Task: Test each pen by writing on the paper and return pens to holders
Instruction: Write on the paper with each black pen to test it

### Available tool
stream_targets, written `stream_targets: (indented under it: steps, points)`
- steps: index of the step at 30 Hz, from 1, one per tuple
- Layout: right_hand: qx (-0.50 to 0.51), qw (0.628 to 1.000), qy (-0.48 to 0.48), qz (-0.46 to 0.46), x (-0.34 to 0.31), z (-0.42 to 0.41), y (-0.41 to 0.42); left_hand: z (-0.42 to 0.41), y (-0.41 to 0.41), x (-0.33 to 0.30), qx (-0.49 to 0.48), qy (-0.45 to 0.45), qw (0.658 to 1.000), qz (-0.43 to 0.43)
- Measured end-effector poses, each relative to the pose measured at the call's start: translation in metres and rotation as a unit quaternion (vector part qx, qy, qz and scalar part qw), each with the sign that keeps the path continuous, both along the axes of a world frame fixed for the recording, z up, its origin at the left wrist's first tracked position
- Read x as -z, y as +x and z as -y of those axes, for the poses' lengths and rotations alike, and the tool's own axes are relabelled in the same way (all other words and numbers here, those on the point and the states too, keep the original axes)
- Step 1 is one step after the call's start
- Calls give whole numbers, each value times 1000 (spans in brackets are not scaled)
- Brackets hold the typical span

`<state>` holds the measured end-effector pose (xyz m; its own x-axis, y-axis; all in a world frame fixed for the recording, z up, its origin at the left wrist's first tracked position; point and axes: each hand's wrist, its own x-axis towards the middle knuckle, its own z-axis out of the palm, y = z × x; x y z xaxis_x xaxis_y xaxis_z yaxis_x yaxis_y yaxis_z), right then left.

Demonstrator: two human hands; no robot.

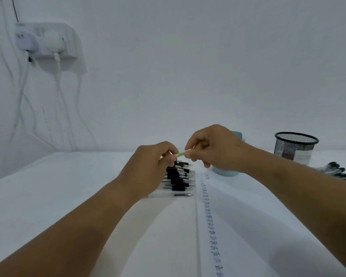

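left hand (151,166): raised over the row of pens, fingers curled, pinching the left end of a green pen (180,154)
right hand (214,148): same height, fingers & thumb curled, pinching the right end of that green pen; hand sits in front of the blue cup
green pen: only a short green bit shows betw. the two hands, roughly level, up off the bench (48,196); rest hidden by fingers, can't tell cap from barrel
row of pens (180,176): lying side by side on the bench just under/behind the left hand, black grips w/ white & clear barrels, tips pointing right twd the paper; left part of the row hidden by the hand
clear pen (172,195): nearest one in the row, flat on the bench, dark tip to the right, near the paper's left edge
paper (238,216): white sheet on the bench, right of the row, running under the right forearm; a column of small handwritten words goes down its left margin, most read approx "Test", far ones too small to read
blue cup (225,172): upright on the bench at the far end of the paper, mostly covered by the right hand
mesh holder (295,146): black wire cup, upright, far right, well apart from both hands; contents unclear
dark pens (337,170): loose bunch lying at the right edge, near the mesh holder, blurred
wall (188,66): white, behind the bench; socket w/ white plugs (46,42) upper left, white cables hanging down
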<state>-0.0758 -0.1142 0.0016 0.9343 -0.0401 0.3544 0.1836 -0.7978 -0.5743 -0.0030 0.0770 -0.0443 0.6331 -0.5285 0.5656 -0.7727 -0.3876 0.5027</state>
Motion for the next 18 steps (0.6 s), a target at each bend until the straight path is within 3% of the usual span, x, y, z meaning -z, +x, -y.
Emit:
stream_targets:
  steps: [5, 11, 14, 16, 18]
  points:
    - [8, 986, 168, -11, 4, 27, -19, 0, 2, 8, -4, -20, 998, -52]
    - [-49, 919, 391, 5, 19, 31, -22, 13, -13, 13, 3, -56, 998, -40]
    - [-89, 909, 402, -62, 29, 22, -21, 26, -27, 15, 32, -85, 996, -14]
    - [-78, 913, 391, -82, 35, 20, -18, 32, -27, 18, 29, -44, 999, 8]
    - [-26, 910, 410, -57, 38, 27, -12, 33, -22, 23, -11, 64, 997, 35]
